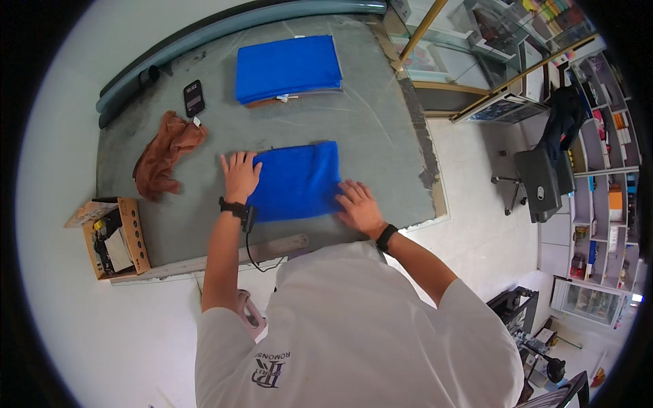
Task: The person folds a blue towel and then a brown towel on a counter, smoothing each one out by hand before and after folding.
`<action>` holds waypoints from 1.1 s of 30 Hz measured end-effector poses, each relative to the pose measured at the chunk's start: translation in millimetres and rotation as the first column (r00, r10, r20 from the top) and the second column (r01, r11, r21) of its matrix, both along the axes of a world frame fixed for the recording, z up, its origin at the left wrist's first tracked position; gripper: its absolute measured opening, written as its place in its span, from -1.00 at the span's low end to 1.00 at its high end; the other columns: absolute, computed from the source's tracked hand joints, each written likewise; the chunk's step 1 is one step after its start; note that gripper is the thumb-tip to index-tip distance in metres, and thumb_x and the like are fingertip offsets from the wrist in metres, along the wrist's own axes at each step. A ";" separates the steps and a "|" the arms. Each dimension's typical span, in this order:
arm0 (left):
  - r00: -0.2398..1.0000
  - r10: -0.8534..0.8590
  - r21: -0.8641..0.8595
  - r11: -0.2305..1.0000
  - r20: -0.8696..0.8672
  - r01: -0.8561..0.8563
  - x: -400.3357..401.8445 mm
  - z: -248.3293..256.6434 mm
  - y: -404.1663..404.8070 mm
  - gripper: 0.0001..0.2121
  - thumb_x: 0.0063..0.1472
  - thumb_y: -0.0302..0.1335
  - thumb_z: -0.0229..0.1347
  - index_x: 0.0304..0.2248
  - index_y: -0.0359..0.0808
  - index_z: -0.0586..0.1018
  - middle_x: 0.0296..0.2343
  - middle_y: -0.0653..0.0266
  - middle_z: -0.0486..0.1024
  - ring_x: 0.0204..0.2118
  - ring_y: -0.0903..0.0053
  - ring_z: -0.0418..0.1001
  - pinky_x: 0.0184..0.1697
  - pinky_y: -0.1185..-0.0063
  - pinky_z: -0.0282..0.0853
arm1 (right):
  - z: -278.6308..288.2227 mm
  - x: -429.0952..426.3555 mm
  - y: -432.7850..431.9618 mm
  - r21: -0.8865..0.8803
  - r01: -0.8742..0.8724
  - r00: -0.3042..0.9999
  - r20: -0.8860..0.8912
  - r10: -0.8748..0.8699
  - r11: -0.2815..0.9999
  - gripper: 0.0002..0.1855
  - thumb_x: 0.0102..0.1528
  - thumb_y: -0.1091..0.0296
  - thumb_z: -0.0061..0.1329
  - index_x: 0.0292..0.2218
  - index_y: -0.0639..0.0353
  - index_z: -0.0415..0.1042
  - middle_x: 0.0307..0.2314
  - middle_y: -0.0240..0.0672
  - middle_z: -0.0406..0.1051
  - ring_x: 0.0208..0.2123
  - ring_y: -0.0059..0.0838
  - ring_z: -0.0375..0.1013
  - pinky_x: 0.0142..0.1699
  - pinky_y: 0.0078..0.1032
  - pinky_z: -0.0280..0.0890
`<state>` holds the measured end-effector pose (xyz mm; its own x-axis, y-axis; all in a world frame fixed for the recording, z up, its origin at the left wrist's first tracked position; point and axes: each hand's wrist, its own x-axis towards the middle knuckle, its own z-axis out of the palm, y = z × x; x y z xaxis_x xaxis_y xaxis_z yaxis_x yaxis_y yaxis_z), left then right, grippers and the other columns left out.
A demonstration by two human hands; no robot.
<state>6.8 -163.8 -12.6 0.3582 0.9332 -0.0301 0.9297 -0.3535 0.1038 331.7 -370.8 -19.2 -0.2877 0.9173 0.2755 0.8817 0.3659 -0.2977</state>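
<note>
A folded blue cloth point(296, 181) lies flat on the grey-green table top point(367, 117) in front of me. My left hand point(242, 176) rests at its left edge, fingers spread, the thumb over the cloth. At the cloth's right edge is my right hand point(359, 206), palm down, its fingertips touching the edge. Neither hand grasps the cloth. Farther back sits a stack of folded blue cloths point(288, 69) with brown and grey layers under the blue. A crumpled brown cloth point(166, 155) lies to the left.
A black phone point(194, 98) lies behind the brown cloth. An open cardboard box point(133, 237) of odds and ends stands at the near left corner. A metal ruler point(280, 245) lies along the near edge, and rolled sheets point(245, 18) along the far one. A glass cabinet point(444, 56) adjoins the table's far right.
</note>
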 end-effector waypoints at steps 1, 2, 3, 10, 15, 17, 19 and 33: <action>1.000 0.006 0.021 1.000 -0.022 -0.005 -5.3 1.4 -6.0 -0.62 0.34 -0.19 0.15 0.07 -0.11 0.58 0.00 0.25 0.48 0.23 0.26 0.28 0.46 -0.05 -0.25 | -3.5 6.3 2.8 0.027 -0.002 1.000 0.019 0.002 1.000 -0.59 0.03 0.22 0.24 -0.09 0.09 0.51 0.13 -0.16 0.36 0.23 -0.07 0.30 0.30 -0.03 0.20; 0.998 0.012 0.025 1.000 -0.060 -0.011 -12.5 3.2 -14.2 -0.63 0.32 -0.19 0.17 0.05 -0.13 0.60 -0.02 0.25 0.50 0.21 0.27 0.30 0.46 -0.04 -0.25 | -6.8 13.0 5.3 0.053 -0.005 0.999 0.038 0.003 0.999 -0.65 0.03 0.27 0.23 -0.13 0.10 0.52 0.11 -0.17 0.38 0.21 -0.07 0.31 0.28 -0.04 0.23; 0.995 0.022 0.031 0.999 -0.099 -0.019 -22.5 4.6 -24.2 -0.63 0.30 -0.19 0.19 0.03 -0.14 0.61 -0.04 0.25 0.51 0.20 0.28 0.31 0.46 -0.04 -0.25 | -11.1 20.5 8.7 0.067 0.031 0.999 0.024 -0.033 0.997 -0.67 0.02 0.29 0.22 -0.15 0.10 0.52 0.10 -0.19 0.39 0.20 -0.08 0.32 0.27 -0.05 0.24; 0.939 0.079 -0.213 0.964 -0.334 -0.157 -47.4 51.7 -78.3 -0.55 0.21 -0.12 0.27 0.02 -0.15 0.63 0.06 0.22 0.49 0.23 0.24 0.30 0.44 -0.03 -0.19 | 4.6 24.3 23.4 0.004 0.084 0.992 -0.091 -0.083 0.996 -0.64 0.01 0.35 0.22 -0.13 0.09 0.50 0.05 -0.22 0.42 0.14 -0.08 0.37 0.22 -0.11 0.27; 0.958 -0.102 -0.104 0.986 0.268 0.134 -16.3 16.5 1.9 -0.53 0.31 -0.05 0.15 0.09 -0.11 0.58 0.18 0.21 0.39 0.32 0.15 0.19 0.42 -0.01 -0.14 | 2.9 5.8 45.6 -0.028 0.159 0.977 -0.140 -0.162 0.987 -0.58 0.00 0.33 0.23 -0.08 0.09 0.47 0.04 -0.22 0.42 0.13 -0.07 0.38 0.21 -0.14 0.26; 0.955 -0.045 -0.177 0.979 0.292 0.101 8.5 2.5 30.7 -0.55 0.33 -0.03 0.13 0.07 -0.11 0.60 0.21 0.23 0.36 0.33 0.15 0.17 0.43 0.00 -0.15 | -2.1 0.8 57.2 -0.079 0.247 0.939 -0.227 -0.259 0.966 -0.58 0.00 0.33 0.23 -0.08 0.10 0.46 0.04 -0.21 0.43 0.12 -0.08 0.38 0.20 -0.15 0.27; 0.959 -0.009 -0.222 0.972 0.285 0.075 30.8 -1.5 42.6 -0.56 0.34 -0.02 0.13 0.04 -0.11 0.63 0.21 0.24 0.35 0.33 0.16 0.17 0.44 0.01 -0.17 | -3.6 1.1 64.3 -0.063 0.262 0.943 -0.197 -0.269 0.963 -0.60 0.00 0.33 0.22 -0.10 0.10 0.47 0.04 -0.21 0.43 0.12 -0.11 0.38 0.19 -0.17 0.27; 0.972 -0.132 0.355 0.933 0.193 0.056 70.9 -2.5 29.1 -0.60 0.36 -0.14 0.10 0.00 -0.27 0.58 0.13 0.17 0.42 0.29 0.16 0.22 0.45 0.04 -0.16 | -17.4 11.6 70.4 0.053 0.257 0.951 -0.194 -0.243 0.965 -0.72 0.03 0.42 0.14 -0.17 0.14 0.48 0.00 -0.21 0.46 0.09 -0.12 0.42 0.18 -0.16 0.29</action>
